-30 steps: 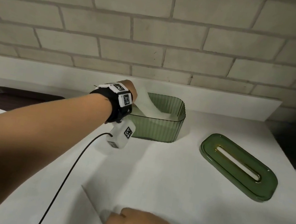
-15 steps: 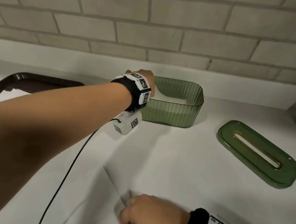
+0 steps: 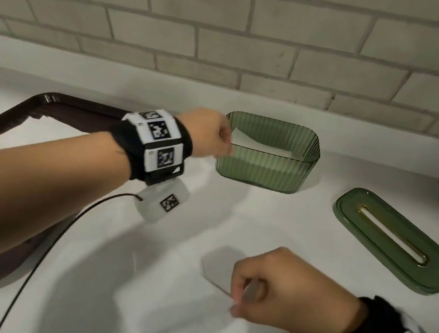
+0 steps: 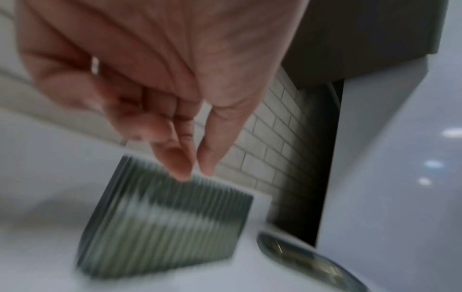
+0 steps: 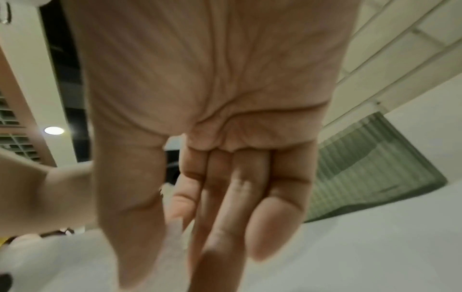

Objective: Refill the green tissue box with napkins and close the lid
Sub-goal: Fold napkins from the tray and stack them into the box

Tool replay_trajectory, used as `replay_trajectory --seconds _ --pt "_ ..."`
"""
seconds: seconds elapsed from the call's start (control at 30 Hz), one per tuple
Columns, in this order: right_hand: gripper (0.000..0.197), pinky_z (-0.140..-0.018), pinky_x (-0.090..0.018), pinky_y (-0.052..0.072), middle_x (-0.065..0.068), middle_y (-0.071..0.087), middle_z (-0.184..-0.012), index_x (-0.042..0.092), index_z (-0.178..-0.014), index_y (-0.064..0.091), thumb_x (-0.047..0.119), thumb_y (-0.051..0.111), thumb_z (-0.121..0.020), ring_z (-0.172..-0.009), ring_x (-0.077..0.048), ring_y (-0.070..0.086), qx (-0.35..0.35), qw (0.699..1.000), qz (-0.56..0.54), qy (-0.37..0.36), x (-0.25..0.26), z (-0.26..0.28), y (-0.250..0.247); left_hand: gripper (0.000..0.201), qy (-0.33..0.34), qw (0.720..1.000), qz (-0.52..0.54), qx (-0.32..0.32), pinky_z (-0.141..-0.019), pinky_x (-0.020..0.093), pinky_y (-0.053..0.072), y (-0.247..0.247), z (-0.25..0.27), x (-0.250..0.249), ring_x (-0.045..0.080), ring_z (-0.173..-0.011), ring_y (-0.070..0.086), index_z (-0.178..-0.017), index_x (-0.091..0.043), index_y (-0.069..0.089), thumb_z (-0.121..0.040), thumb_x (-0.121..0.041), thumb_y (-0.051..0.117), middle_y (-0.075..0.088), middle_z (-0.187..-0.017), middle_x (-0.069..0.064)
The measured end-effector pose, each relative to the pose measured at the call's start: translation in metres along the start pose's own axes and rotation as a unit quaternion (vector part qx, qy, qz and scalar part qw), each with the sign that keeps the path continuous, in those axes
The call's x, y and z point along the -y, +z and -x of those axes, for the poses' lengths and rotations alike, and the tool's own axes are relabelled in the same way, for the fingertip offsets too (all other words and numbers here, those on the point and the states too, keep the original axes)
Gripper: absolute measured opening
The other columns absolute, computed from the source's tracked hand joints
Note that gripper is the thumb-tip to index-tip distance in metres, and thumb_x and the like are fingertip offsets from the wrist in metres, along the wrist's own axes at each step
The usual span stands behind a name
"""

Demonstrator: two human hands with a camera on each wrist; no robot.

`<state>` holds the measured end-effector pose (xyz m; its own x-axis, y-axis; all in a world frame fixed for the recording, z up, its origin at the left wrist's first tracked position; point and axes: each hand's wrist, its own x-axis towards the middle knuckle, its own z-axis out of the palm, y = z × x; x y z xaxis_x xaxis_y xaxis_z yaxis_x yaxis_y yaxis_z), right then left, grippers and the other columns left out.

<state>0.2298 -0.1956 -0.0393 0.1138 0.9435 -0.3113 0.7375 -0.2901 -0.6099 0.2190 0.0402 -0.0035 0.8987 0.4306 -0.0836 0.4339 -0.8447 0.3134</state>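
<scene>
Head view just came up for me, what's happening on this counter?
A person is refilling the green tissue box, which stands open with white napkins inside. The left hand is at the box's left rim, holding nothing. The right hand pinches another napkin nearer the person. The lid lies on the counter right of the box, not yet fitted.

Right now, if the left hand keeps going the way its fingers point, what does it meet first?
Probably the near rim of the green tissue box: the left hand hovers at its left end, fingertips angled toward it. Depth is uncertain.
</scene>
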Motion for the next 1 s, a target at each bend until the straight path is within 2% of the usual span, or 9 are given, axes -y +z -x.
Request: replay_trajectory --seconds 0.1,0.17,0.3,0.4,0.53,0.6,0.67,0.83,1.0 --pt "0.017 -0.055 -0.001 0.037 0.025 0.069 -0.074 0.027 -0.070 0.062 0.012 0.069 -0.074 -0.056 0.018 0.055 -0.012 1.000 -0.018 0.019 -0.003 0.009 -0.022 0.019 -0.011 0.985 -0.034 0.166 -0.068 0.023 0.044 0.020 0.027 0.015 0.006 -0.063 0.055 -0.087 -0.027 0.062 -0.080 -0.044 0.067 0.063 -0.068 -0.013" --pt "0.027 -0.058 -0.006 0.042 0.011 0.075 -0.086 0.027 -0.063 0.056 0.003 0.065 -0.072 -0.057 0.014 0.061 -0.018 0.997 -0.060 0.050 -0.010 0.013 -0.037 0.027 -0.023 0.976 -0.057 0.211 -0.074 0.023 0.043 0.033 0.042 0.023 0.010 -0.073 0.054 -0.095 -0.026 0.062 -0.077 -0.045 0.070 0.058 -0.075 -0.013" --pt "0.029 -0.070 -0.032 0.053 -0.005 0.073 -0.077 0.025 -0.070 0.056 -0.003 0.059 -0.079 -0.074 -0.019 0.074 -0.038 0.993 -0.096 0.066 -0.018 0.020 -0.064 0.043 -0.037 0.972 -0.042 0.226 -0.078 0.021 0.039 0.050 0.066 0.037 0.010 -0.088 0.051 -0.108 -0.025 0.058 -0.072 -0.041 0.076 0.058 -0.096 -0.011" --pt "0.034 -0.076 -0.039 0.059 -0.008 0.073 -0.079 0.027 -0.086 0.066 -0.005 0.055 -0.084 -0.077 -0.022 0.073 -0.086 0.988 -0.102 0.073 -0.024 0.020 -0.081 0.058 -0.044 0.968 -0.020 0.245 -0.083 0.024 0.047 0.061 0.079 0.043 0.011 -0.091 0.055 -0.113 -0.028 0.053 -0.064 -0.043 0.081 0.059 -0.108 -0.011" --pt "0.015 -0.072 -0.034 0.060 -0.008 0.073 -0.081 0.021 -0.087 0.074 0.012 0.063 -0.081 -0.074 -0.015 0.070 -0.131 0.983 -0.103 0.078 -0.025 0.015 -0.102 0.064 -0.027 0.971 -0.046 0.234 -0.087 0.030 0.049 0.074 0.090 0.039 0.011 -0.090 0.053 -0.114 -0.029 0.050 -0.061 -0.048 0.080 0.055 -0.102 -0.014" --pt "0.013 -0.059 -0.022 0.053 -0.009 0.072 -0.075 0.017 -0.079 0.074 0.025 0.065 -0.080 -0.065 -0.009 0.062 -0.164 0.976 -0.121 0.082 -0.022 0.013 -0.111 0.061 -0.016 0.973 -0.061 0.222 -0.083 0.030 0.047 0.078 0.094 0.036 0.011 -0.090 0.052 -0.113 -0.029 0.049 -0.064 -0.049 0.078 0.053 -0.095 -0.015" --pt "0.016 -0.063 -0.025 0.046 -0.004 0.070 -0.066 0.017 -0.070 0.071 0.031 0.071 -0.079 -0.061 -0.010 0.058 -0.219 0.971 -0.040 0.088 -0.023 0.008 -0.119 0.056 -0.017 0.975 -0.062 0.212 -0.076 0.028 0.044 0.082 0.095 0.034 0.012 -0.088 0.052 -0.111 -0.028 0.050 -0.066 -0.047 0.076 0.052 -0.089 -0.016" --pt "0.029 -0.069 -0.007 0.039 0.012 0.067 -0.077 0.032 -0.071 0.065 0.007 0.078 -0.068 -0.076 -0.004 0.060 -0.253 0.955 0.113 0.104 -0.021 -0.003 -0.142 0.036 0.002 0.978 -0.046 0.202 -0.072 0.023 0.038 0.087 0.093 0.035 0.011 -0.082 0.046 -0.098 -0.025 0.060 -0.069 -0.038 0.076 0.042 -0.070 -0.015" --pt "0.037 -0.079 -0.023 0.036 -0.001 0.059 -0.107 0.023 -0.101 0.063 -0.002 0.069 -0.074 -0.095 -0.017 0.054 -0.358 0.924 0.092 0.096 -0.021 -0.021 -0.170 0.034 -0.001 0.984 -0.029 0.177 -0.069 0.024 0.040 0.092 0.095 0.040 0.013 -0.078 0.048 -0.073 -0.026 0.045 -0.067 -0.037 0.077 0.046 -0.072 -0.013"
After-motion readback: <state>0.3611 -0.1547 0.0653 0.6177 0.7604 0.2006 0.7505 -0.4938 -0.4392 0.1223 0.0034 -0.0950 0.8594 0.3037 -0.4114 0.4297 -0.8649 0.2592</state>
